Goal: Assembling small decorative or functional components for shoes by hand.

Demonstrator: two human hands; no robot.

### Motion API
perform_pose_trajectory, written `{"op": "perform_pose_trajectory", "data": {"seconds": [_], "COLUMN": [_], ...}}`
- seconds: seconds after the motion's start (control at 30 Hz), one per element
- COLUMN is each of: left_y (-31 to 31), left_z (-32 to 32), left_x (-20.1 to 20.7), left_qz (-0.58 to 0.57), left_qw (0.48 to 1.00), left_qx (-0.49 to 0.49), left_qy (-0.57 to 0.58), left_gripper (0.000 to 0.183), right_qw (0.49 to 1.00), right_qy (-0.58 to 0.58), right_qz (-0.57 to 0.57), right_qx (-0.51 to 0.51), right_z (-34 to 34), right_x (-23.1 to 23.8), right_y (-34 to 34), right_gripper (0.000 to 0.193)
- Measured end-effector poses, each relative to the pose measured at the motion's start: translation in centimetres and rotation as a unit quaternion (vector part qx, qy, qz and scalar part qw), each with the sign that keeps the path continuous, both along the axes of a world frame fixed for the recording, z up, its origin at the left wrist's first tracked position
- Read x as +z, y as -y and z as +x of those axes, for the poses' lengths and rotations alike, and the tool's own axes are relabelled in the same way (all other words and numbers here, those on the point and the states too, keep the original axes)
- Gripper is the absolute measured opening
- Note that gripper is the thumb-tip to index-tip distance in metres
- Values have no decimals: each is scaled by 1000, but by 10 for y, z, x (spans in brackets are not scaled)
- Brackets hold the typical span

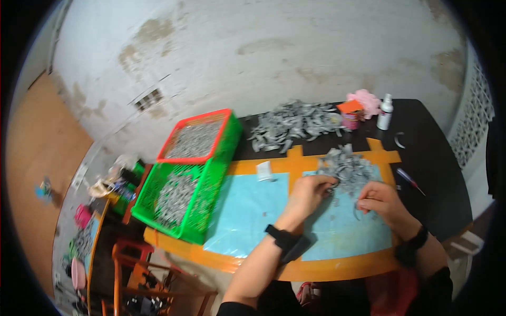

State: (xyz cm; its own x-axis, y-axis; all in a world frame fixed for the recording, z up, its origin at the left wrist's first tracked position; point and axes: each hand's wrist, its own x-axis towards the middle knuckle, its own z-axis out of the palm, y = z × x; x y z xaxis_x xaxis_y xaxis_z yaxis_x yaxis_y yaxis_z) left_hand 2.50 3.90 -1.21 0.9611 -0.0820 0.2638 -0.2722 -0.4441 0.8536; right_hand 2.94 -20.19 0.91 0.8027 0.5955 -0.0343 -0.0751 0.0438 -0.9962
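My left hand (pixel 307 196) is closed in a pinch at the near left edge of a small pile of grey pieces (pixel 348 167). Something small and dark shows at its fingertips, too small to name. To the right, my right hand (pixel 380 203) pinches a thin curved grey strip (pixel 357 211) that hangs below the fingers. Both hands are just above a light blue sheet (pixel 337 239), which is fixed to the dark table with orange tape. Dark bands circle both wrists.
A larger heap of curved grey strips (pixel 295 124) lies behind. On the left, a green basket (pixel 203 221) and a red-rimmed basket (pixel 227 124) hold small grey pieces. At the right are a white bottle (pixel 385 113), a pink-and-orange container (pixel 350 116) and a screwdriver (pixel 411 180). A wooden chair (pixel 118 274) stands lower left.
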Motion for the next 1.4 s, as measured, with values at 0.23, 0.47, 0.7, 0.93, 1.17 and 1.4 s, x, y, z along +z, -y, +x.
{"op": "perform_pose_trajectory", "data": {"seconds": [0.23,0.47,0.7,0.93,1.17,1.4], "left_y": [-1,-2,0,5,21,18], "left_z": [-7,-14,-19,-21,-22,-17], "left_x": [7,10,9,10,15,1], "left_qz": [21,10,-24,77,-50,-259], "left_qw": [999,998,997,996,987,944], "left_qx": [-12,-4,-7,-30,-48,-125], "left_qy": [34,-68,-73,-24,-145,-162], "left_gripper": [16,17,17,19,12,21], "right_qw": [1000,961,855,836,833,870], "right_qy": [8,259,461,489,509,472], "right_qz": [8,-89,-213,-247,-203,-100], "right_qx": [15,-45,-109,-49,-72,-100], "right_z": [1,9,7,8,11,14], "right_x": [1,-9,-7,-11,-13,-14], "right_y": [5,0,-18,-23,-20,-15], "right_gripper": [11,14,28,32,20,14]}}
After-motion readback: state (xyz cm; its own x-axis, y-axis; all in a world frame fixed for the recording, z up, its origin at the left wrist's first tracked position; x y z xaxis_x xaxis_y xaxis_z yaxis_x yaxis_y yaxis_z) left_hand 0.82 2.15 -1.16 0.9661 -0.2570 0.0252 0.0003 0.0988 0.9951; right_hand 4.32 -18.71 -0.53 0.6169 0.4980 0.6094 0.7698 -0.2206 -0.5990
